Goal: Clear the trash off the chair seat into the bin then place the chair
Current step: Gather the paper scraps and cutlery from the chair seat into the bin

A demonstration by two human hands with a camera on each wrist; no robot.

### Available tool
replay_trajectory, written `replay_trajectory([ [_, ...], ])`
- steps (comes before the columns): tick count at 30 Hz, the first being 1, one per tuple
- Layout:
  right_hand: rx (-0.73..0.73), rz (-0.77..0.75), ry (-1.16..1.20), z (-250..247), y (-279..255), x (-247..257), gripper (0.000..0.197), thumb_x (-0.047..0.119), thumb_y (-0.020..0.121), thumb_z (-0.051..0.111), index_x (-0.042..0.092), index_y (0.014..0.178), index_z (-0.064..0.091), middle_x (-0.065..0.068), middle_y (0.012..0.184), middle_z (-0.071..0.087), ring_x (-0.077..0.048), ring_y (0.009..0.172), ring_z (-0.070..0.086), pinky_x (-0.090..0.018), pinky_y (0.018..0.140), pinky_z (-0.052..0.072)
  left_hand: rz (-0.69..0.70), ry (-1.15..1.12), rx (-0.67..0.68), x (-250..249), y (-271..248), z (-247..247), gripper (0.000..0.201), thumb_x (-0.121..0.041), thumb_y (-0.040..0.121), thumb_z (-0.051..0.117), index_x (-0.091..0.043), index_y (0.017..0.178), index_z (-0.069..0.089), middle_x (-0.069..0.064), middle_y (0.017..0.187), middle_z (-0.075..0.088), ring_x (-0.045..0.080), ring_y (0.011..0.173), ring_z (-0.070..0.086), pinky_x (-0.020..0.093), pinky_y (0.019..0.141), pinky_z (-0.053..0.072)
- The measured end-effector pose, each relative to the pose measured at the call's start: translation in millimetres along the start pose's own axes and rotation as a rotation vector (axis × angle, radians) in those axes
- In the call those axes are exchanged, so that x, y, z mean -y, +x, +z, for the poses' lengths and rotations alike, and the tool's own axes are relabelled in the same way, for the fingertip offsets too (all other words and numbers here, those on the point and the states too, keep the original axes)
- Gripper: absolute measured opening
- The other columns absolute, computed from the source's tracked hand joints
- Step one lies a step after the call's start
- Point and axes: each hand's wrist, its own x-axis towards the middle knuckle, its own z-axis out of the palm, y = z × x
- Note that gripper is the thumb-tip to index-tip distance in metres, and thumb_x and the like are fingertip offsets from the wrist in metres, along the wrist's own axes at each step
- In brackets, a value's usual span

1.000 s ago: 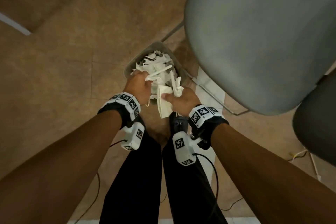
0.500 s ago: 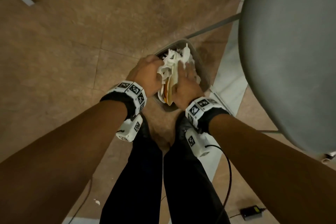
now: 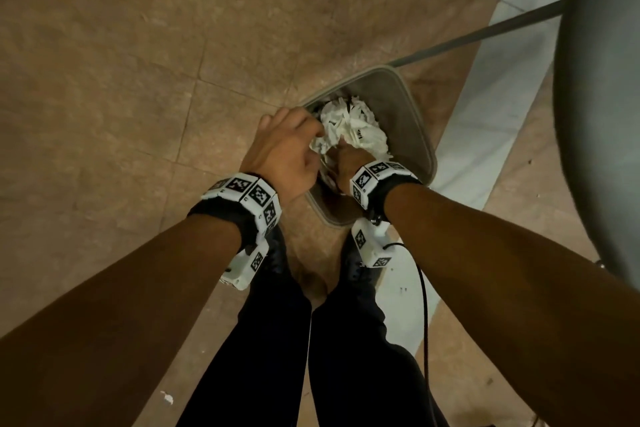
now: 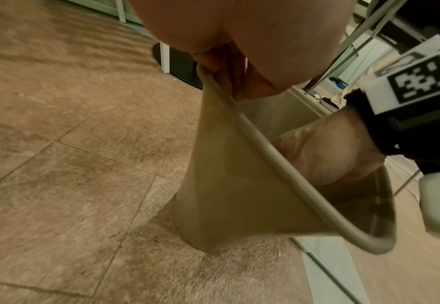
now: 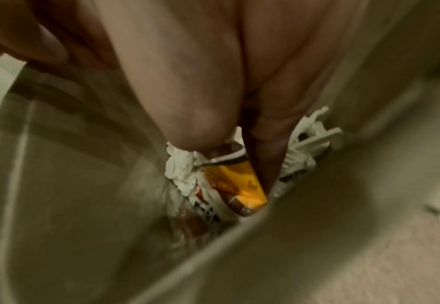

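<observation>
A grey bin (image 3: 408, 121) stands on the tiled floor just ahead of my feet. Crumpled white paper trash (image 3: 349, 128) fills it. My right hand (image 3: 346, 159) is down inside the bin; in the right wrist view its thumb and fingers (image 5: 268, 144) pinch a yellow packet (image 5: 239, 185) among the white paper (image 5: 182, 168). My left hand (image 3: 284, 149) sits at the bin's left rim, fingers curled over the rim (image 4: 239, 117). The grey chair seat (image 3: 602, 114) looms at the right edge with nothing on the part I see.
A chair leg (image 3: 485, 31) slants past the bin's far side. A black cable (image 3: 424, 305) runs along the floor by my right leg. A white scrap (image 3: 168, 398) lies on the tiles at lower left. A black round base (image 4: 179, 61) stands beyond the bin.
Both hands carried the bundle of paper and the packet from above the bin down into it. The right hand has sunk inside; the left has shifted to the rim.
</observation>
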Motion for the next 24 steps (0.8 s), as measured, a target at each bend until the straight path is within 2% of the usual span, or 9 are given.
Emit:
replay_trajectory([
  [6, -0.030, -0.029, -0.029, -30, -48, 8, 0.061, 0.040, 0.099, 0.047, 0.028, 0.155, 0.027, -0.013, 0.163, 0.019, -0.029, 0.149, 0.025, -0.036, 0.117, 0.027, -0.091, -0.120, 0.068, -23, -10, -30, 0.038, -0.013, 0.083, 0.051, -0.010, 0.118, 0.064, 0.008, 0.121, 0.058, 0.028, 0.113, 0.050, 0.037, 0.097, 0.041],
  [8, -0.059, -0.027, 0.031, -51, -78, 12, 0.060, 0.040, 0.097, 0.049, 0.033, 0.154, 0.029, -0.011, 0.165, 0.008, -0.028, 0.151, 0.019, -0.036, 0.119, 0.026, -0.108, -0.120, 0.079, -39, -17, -51, 0.036, -0.011, 0.086, 0.053, -0.009, 0.120, 0.064, 0.008, 0.124, 0.059, 0.028, 0.115, 0.051, 0.035, 0.097, 0.043],
  [10, -0.101, -0.063, 0.064, -73, -119, 19, 0.058, 0.036, 0.097, 0.050, 0.033, 0.152, 0.034, -0.009, 0.166, 0.008, -0.028, 0.150, 0.022, -0.036, 0.119, 0.027, -0.136, -0.136, 0.086, -58, -27, -73, 0.035, -0.012, 0.088, 0.053, -0.011, 0.122, 0.063, 0.006, 0.124, 0.059, 0.026, 0.114, 0.054, 0.034, 0.096, 0.045],
  [13, -0.143, -0.122, 0.120, -103, -184, 31, 0.051, 0.032, 0.097, 0.049, 0.026, 0.148, 0.044, -0.012, 0.160, 0.029, -0.030, 0.146, 0.031, -0.036, 0.118, 0.030, -0.215, -0.181, 0.086, -89, -45, -112, 0.033, -0.016, 0.091, 0.052, -0.017, 0.123, 0.063, 0.005, 0.121, 0.062, 0.025, 0.107, 0.061, 0.034, 0.093, 0.049],
  [15, -0.102, -0.129, 0.148, -125, -235, 34, 0.046, 0.034, 0.098, 0.047, 0.022, 0.142, 0.051, -0.010, 0.150, 0.046, -0.031, 0.140, 0.042, -0.035, 0.113, 0.033, -0.299, -0.224, 0.074, -110, -63, -137, 0.030, -0.017, 0.093, 0.053, -0.017, 0.121, 0.064, 0.006, 0.117, 0.067, 0.025, 0.103, 0.064, 0.031, 0.089, 0.050],
  [17, -0.047, -0.137, 0.206, -139, -294, 29, 0.041, 0.034, 0.099, 0.046, 0.022, 0.137, 0.057, -0.008, 0.145, 0.054, -0.030, 0.135, 0.047, -0.035, 0.112, 0.035, -0.381, -0.263, 0.080, -129, -87, -159, 0.024, -0.020, 0.095, 0.054, -0.018, 0.117, 0.065, 0.003, 0.110, 0.072, 0.022, 0.097, 0.066, 0.027, 0.085, 0.050],
  [20, -0.012, -0.083, 0.361, -128, -374, -2, 0.033, 0.030, 0.099, 0.049, 0.019, 0.126, 0.065, -0.004, 0.128, 0.065, -0.026, 0.116, 0.063, -0.033, 0.101, 0.047, -0.452, -0.275, 0.174, -146, -132, -185, 0.021, -0.020, 0.096, 0.054, -0.018, 0.113, 0.066, 0.003, 0.108, 0.073, 0.023, 0.099, 0.068, 0.028, 0.089, 0.051],
  [22, 0.077, 0.093, 0.550, -111, -417, -36, 0.033, 0.033, 0.097, 0.052, 0.023, 0.126, 0.064, -0.003, 0.124, 0.067, -0.022, 0.096, 0.072, -0.035, 0.085, 0.059, -0.485, -0.235, 0.229, -148, -161, -204, 0.022, -0.020, 0.096, 0.055, -0.017, 0.115, 0.066, 0.004, 0.112, 0.072, 0.025, 0.104, 0.068, 0.026, 0.091, 0.049],
  [24, 0.168, 0.253, 0.740, -90, -458, -71, 0.033, 0.030, 0.099, 0.051, 0.022, 0.130, 0.060, -0.005, 0.129, 0.063, -0.023, 0.090, 0.074, -0.037, 0.072, 0.060, -0.543, -0.196, 0.243, -149, -193, -226, 0.021, -0.020, 0.096, 0.055, -0.019, 0.113, 0.066, 0.005, 0.113, 0.071, 0.026, 0.106, 0.067, 0.026, 0.090, 0.048],
])
